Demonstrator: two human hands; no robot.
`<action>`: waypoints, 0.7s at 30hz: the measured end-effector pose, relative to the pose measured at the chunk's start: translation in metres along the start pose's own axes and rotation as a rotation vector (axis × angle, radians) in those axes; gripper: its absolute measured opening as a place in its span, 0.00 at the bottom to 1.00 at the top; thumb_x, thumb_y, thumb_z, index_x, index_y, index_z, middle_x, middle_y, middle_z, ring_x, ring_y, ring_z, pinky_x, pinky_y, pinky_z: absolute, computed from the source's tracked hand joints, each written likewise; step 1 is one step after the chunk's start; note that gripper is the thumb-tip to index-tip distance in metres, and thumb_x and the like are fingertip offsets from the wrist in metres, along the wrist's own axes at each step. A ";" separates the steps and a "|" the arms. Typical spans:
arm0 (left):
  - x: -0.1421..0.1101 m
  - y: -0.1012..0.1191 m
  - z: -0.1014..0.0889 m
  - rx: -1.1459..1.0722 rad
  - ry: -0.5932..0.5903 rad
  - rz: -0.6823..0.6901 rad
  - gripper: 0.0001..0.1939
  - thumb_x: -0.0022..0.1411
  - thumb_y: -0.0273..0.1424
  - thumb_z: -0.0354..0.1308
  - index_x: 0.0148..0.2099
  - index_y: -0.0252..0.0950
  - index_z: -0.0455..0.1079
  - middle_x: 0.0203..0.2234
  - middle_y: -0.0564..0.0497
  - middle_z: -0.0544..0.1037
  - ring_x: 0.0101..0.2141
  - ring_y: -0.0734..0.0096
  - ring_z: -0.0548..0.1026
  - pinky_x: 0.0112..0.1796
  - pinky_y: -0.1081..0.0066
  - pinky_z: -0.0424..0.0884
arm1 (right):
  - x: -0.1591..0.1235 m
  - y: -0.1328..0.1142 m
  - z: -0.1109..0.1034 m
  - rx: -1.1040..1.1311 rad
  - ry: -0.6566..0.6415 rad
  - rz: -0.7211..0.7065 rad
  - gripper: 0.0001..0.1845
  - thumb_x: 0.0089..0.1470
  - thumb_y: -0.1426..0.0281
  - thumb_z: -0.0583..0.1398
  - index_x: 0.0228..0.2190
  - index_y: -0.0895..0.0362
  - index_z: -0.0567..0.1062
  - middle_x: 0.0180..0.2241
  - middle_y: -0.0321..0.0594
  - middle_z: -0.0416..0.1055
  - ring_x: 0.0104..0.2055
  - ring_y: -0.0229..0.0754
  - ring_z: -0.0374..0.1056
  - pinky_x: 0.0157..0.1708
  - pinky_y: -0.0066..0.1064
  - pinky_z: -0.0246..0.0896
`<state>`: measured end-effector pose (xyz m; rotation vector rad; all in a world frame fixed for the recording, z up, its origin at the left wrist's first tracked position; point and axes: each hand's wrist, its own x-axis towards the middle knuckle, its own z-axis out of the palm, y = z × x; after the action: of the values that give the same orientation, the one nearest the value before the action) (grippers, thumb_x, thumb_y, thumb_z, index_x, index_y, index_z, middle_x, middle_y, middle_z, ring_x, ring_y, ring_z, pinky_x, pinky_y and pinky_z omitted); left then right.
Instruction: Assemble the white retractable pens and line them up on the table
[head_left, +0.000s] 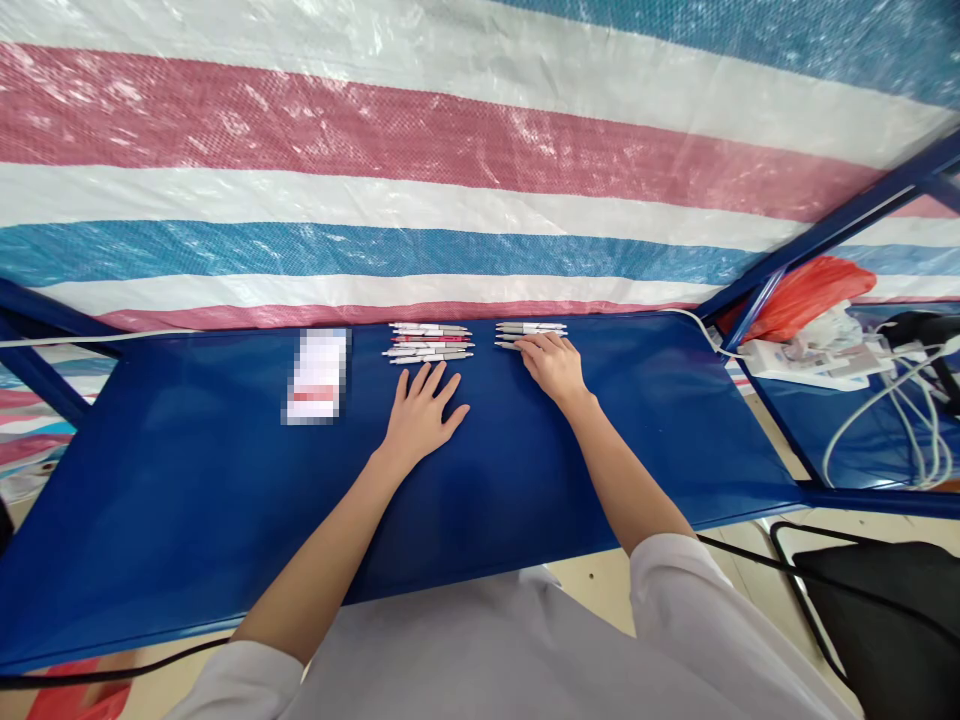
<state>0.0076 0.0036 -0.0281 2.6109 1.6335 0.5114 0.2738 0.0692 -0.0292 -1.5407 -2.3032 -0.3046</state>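
Observation:
Several pens (431, 352) lie side by side in a stack on the blue tabletop (495, 500); most are white and grey, and one is a red pen (426, 339). Just in front of them my left hand (421, 415) rests flat, fingers spread, holding nothing. To the right is a second, smaller group of white and grey pens (517, 327). My right hand (553, 362) is over its near side, fingers bent and closed on the nearest pen (506, 345). That pen's tip sticks out to the left, while the fingers cover the rest.
A blurred white card-like item (319, 375) lies left of the pens. Striped plastic sheeting (450, 140) hangs behind the table. At right are a blue metal frame (817, 220), a white power strip (810, 365) with cables, a red plastic bag (810, 290) and a black chair (885, 610).

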 end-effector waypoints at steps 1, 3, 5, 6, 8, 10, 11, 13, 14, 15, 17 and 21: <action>0.000 0.000 0.000 0.000 -0.003 0.000 0.27 0.67 0.45 0.48 0.63 0.39 0.66 0.63 0.42 0.63 0.63 0.47 0.59 0.63 0.46 0.49 | 0.000 0.001 0.001 -0.004 0.000 0.001 0.16 0.63 0.72 0.52 0.45 0.52 0.78 0.46 0.39 0.78 0.46 0.45 0.70 0.42 0.36 0.57; 0.000 0.000 0.000 0.006 -0.010 0.000 0.27 0.68 0.45 0.48 0.63 0.39 0.66 0.63 0.42 0.63 0.63 0.48 0.59 0.63 0.46 0.48 | 0.001 0.002 0.001 -0.012 -0.004 0.000 0.16 0.63 0.72 0.52 0.45 0.51 0.78 0.46 0.39 0.78 0.47 0.45 0.69 0.43 0.36 0.57; -0.001 0.000 0.001 0.011 -0.015 0.000 0.27 0.68 0.45 0.48 0.63 0.39 0.66 0.63 0.42 0.63 0.63 0.48 0.59 0.63 0.46 0.48 | 0.002 0.003 0.000 -0.018 -0.019 -0.001 0.16 0.63 0.73 0.52 0.45 0.51 0.78 0.46 0.39 0.78 0.47 0.45 0.69 0.43 0.36 0.57; -0.001 0.000 0.001 0.012 -0.016 0.000 0.27 0.68 0.45 0.47 0.63 0.39 0.66 0.63 0.42 0.63 0.63 0.48 0.59 0.63 0.46 0.47 | 0.003 0.003 -0.001 -0.019 -0.030 0.000 0.16 0.62 0.73 0.52 0.45 0.51 0.78 0.46 0.40 0.78 0.48 0.45 0.69 0.43 0.36 0.57; -0.001 0.000 0.001 0.011 -0.016 0.001 0.27 0.68 0.45 0.47 0.63 0.39 0.65 0.63 0.42 0.63 0.63 0.49 0.59 0.64 0.47 0.47 | 0.004 0.003 -0.003 -0.023 -0.051 0.003 0.16 0.62 0.74 0.53 0.44 0.52 0.79 0.46 0.41 0.78 0.48 0.46 0.69 0.43 0.36 0.57; -0.001 0.000 0.001 0.008 -0.018 0.001 0.27 0.68 0.45 0.47 0.63 0.39 0.65 0.63 0.43 0.63 0.63 0.49 0.59 0.63 0.47 0.47 | 0.005 0.004 -0.004 -0.030 -0.064 0.002 0.16 0.61 0.74 0.53 0.44 0.52 0.79 0.46 0.41 0.78 0.48 0.46 0.69 0.42 0.36 0.58; -0.001 0.000 0.001 0.007 -0.018 0.000 0.27 0.68 0.45 0.47 0.64 0.39 0.65 0.63 0.43 0.63 0.63 0.49 0.59 0.63 0.47 0.47 | 0.005 0.004 -0.005 -0.034 -0.065 0.001 0.17 0.61 0.74 0.53 0.44 0.52 0.79 0.46 0.41 0.78 0.48 0.46 0.69 0.42 0.36 0.58; -0.002 0.000 0.001 0.007 -0.020 0.001 0.27 0.68 0.45 0.47 0.64 0.39 0.65 0.63 0.42 0.63 0.63 0.49 0.59 0.63 0.47 0.47 | 0.006 0.005 -0.004 -0.041 -0.061 -0.003 0.17 0.62 0.74 0.52 0.44 0.52 0.79 0.46 0.40 0.78 0.48 0.46 0.69 0.42 0.36 0.58; -0.002 0.000 0.000 0.009 -0.021 0.003 0.27 0.68 0.45 0.47 0.64 0.39 0.65 0.63 0.42 0.63 0.63 0.48 0.59 0.64 0.47 0.47 | 0.005 0.005 -0.004 -0.044 -0.060 -0.006 0.17 0.61 0.74 0.52 0.44 0.52 0.78 0.46 0.40 0.78 0.48 0.46 0.69 0.42 0.36 0.58; -0.002 0.000 0.000 0.011 -0.025 0.004 0.28 0.68 0.45 0.47 0.64 0.38 0.65 0.63 0.42 0.63 0.63 0.48 0.59 0.64 0.47 0.47 | 0.005 0.006 -0.003 -0.048 -0.059 -0.007 0.17 0.61 0.74 0.52 0.44 0.51 0.79 0.46 0.40 0.78 0.48 0.46 0.69 0.42 0.36 0.58; -0.001 0.000 0.000 0.016 -0.033 0.006 0.28 0.68 0.46 0.46 0.64 0.38 0.65 0.64 0.41 0.63 0.64 0.48 0.59 0.64 0.46 0.46 | 0.005 0.008 -0.001 -0.052 -0.056 -0.005 0.17 0.61 0.74 0.53 0.44 0.51 0.79 0.46 0.39 0.78 0.48 0.46 0.69 0.42 0.36 0.58; -0.001 0.001 -0.001 0.016 -0.041 0.003 0.28 0.69 0.45 0.46 0.64 0.38 0.65 0.64 0.41 0.62 0.64 0.49 0.58 0.64 0.46 0.46 | 0.005 0.008 0.003 -0.041 -0.039 0.009 0.17 0.62 0.74 0.52 0.44 0.50 0.78 0.45 0.39 0.78 0.48 0.45 0.68 0.42 0.36 0.58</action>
<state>0.0075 0.0021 -0.0274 2.6175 1.6283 0.4440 0.2794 0.0774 -0.0303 -1.5901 -2.3327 -0.3235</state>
